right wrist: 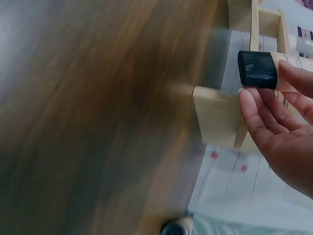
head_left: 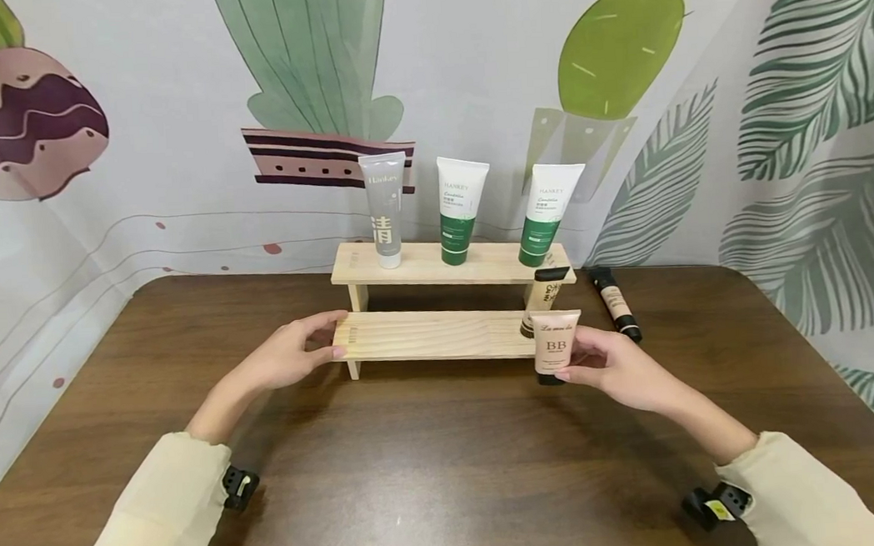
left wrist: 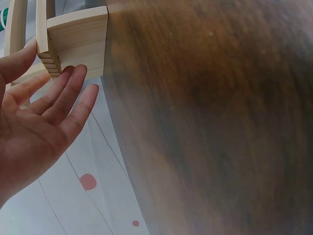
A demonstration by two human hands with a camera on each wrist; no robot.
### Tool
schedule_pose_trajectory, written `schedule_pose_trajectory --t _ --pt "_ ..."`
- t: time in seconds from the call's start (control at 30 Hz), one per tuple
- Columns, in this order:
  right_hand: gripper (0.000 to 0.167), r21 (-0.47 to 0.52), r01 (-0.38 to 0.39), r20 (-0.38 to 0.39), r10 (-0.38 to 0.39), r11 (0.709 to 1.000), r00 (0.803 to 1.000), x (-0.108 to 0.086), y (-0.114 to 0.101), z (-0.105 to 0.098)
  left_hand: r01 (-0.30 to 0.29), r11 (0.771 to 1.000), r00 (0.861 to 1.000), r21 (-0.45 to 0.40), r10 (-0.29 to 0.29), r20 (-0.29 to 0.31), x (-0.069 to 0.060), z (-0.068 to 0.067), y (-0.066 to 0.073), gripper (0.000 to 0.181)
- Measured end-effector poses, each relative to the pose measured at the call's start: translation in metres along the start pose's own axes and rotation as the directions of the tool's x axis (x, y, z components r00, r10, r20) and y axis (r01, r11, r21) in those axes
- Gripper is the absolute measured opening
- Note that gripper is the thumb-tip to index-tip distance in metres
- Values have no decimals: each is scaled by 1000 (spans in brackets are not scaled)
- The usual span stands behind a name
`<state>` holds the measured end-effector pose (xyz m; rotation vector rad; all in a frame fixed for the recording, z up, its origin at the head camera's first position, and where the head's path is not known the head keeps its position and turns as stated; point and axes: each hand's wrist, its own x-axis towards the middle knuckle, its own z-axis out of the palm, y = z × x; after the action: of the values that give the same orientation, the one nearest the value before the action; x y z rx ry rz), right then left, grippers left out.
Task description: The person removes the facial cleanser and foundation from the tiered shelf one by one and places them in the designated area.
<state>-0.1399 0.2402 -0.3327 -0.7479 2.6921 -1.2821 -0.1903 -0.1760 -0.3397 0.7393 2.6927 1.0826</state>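
Observation:
My right hand holds a small pink BB cream tube between thumb and fingers, its black cap pointing down. The tube is in front of the right end of a two-step wooden display rack. Behind it a beige tube with black ends leans on the lower step, partly hidden. My left hand grips the left end of that step with thumb and index finger; the other fingers extend beside it in the left wrist view.
The upper step carries a grey tube and two white-and-green tubes, one in the middle and one at right. Another beige tube with black ends lies on the brown table right of the rack. A patterned cloth hangs behind.

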Motion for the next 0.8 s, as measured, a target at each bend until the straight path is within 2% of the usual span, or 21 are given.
schedule_pose_trajectory --t 0.3,0.5,0.8 --pt "21 -61 10 -65 -14 998 998 -19 19 -22 -5 1000 1000 -4 5 1 0 1 -1 51" --pt "21 -105 -23 -108 11 994 994 -29 32 -35 -2 1000 1000 -7 2 1 1 1 -1 51" --pt "21 -114 -78 -173 58 990 983 -37 50 -53 5 1000 1000 -5 -5 1 1 0 -1 51"
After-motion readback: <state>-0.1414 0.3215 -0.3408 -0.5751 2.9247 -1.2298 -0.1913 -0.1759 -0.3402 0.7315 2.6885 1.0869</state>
